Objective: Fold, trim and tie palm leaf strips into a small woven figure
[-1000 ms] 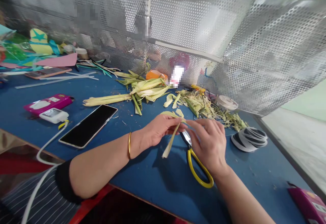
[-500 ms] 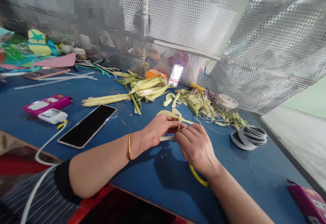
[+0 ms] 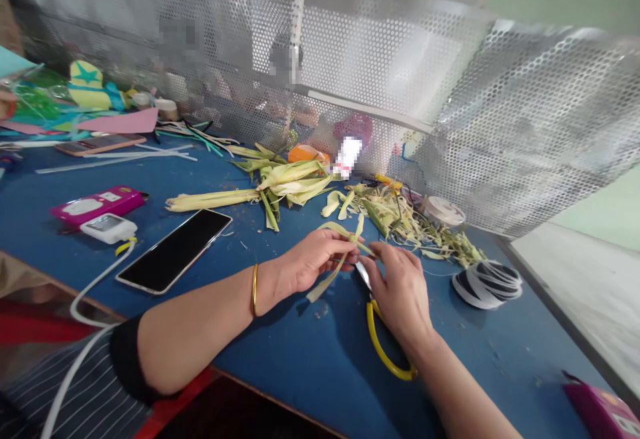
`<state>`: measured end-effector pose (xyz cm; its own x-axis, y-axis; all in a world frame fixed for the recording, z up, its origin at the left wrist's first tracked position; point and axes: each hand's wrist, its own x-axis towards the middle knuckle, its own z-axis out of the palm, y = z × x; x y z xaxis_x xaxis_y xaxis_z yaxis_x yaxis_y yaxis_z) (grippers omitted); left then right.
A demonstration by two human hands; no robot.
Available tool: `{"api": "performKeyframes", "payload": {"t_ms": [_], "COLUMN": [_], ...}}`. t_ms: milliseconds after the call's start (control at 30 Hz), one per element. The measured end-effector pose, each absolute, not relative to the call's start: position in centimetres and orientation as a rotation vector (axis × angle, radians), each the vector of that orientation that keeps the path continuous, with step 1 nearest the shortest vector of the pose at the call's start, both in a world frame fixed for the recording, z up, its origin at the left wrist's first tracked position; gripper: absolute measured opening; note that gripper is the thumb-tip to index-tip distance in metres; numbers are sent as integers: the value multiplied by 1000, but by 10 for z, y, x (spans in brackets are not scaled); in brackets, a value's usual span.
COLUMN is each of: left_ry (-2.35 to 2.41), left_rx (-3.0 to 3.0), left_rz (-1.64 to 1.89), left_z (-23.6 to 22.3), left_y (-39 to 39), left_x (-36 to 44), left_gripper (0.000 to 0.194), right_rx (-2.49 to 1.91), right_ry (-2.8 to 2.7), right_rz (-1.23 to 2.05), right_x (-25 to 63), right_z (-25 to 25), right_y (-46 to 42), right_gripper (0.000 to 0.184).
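Observation:
Pinched in my left hand [image 3: 320,258] is a pale green corn husk piece [image 3: 326,280], with strips sticking out above and a long one hanging toward the lower left. My right hand [image 3: 403,286] has thumb and fingers closed at the right-hand strip of the same husk. Beneath my right hand lies a pair of scissors [image 3: 383,349] with yellow handles, its blades partly covered. Several loose husk pieces [image 3: 337,204] rest just beyond my fingers. Farther back is a bundle of husks [image 3: 290,182].
A heap of husk scraps [image 3: 400,216] and a spool of white cord [image 3: 486,284] are on the right. To the left are a phone [image 3: 175,250], a magenta device [image 3: 97,204] and a white cable [image 3: 75,302]. A perforated metal screen [image 3: 370,46] rises behind.
My right hand dipped over the scissors and the husk's lower strip, then came back up to the right-hand strip. The lower strip swung and now hangs to the lower left.

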<state>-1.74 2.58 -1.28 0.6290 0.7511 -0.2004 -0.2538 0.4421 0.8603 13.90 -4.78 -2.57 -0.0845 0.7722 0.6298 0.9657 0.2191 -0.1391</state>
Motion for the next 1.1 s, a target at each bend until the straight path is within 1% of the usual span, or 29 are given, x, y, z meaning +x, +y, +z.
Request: {"api": "performKeyframes", "payload": {"t_ms": [67, 133, 300, 433, 467, 533, 567, 633, 667, 733, 867, 1000, 1100], "left_ry": [696, 776, 897, 905, 900, 864, 840, 784, 758, 722, 724, 732, 738], "left_rx": [915, 976, 1127, 1084, 1042, 937, 885, 805, 774, 729, 691, 726, 734], "left_rz": [690, 741, 805, 798, 785, 760, 752, 732, 722, 693, 693, 686, 686], "left_z": [-14, -16, -18, -16, -15, -14, -13, -11, -11, -11, -12, -13, -13], "left_y": [25, 25, 22, 24, 26, 30, 32, 33, 33, 32, 27, 26, 27], "left_x": [-16, -14, -12, -15, -16, -19, -20, -22, -22, -22, -19, -19, -20], "left_gripper": [20, 17, 14, 15, 16, 17, 19, 26, 31, 36, 30, 30, 33], "right_rx": [-1596, -1544, -1404, -1440, -1488, -1588, -1614, -1591, -1549, -1476, -1512, -1454, -1493], "right_ry": [-1973, -2013, -1997, -2060, -2060, -2004, -1959, -1909, -1925, -1998, -2079, -2073, -2137], "right_rz": [-348, -344, -290, -285, -324, -506, -623, -791, -803, -710, -466, -447, -408], "right_x": [139, 135, 126, 124, 124, 124, 124, 123, 123, 121, 119, 119, 118], "right_z": [-29, -29, -25, -29, -30, -30, -30, -28, -27, -27, -31, -33, -35], "right_y": [-46, -47, -54, -54, -54, -54, -55, -57, -57, -58, -56, -55, -54], "right_gripper": [27, 34, 37, 35, 32, 24, 26, 46, 53, 60, 59, 65, 61]}}
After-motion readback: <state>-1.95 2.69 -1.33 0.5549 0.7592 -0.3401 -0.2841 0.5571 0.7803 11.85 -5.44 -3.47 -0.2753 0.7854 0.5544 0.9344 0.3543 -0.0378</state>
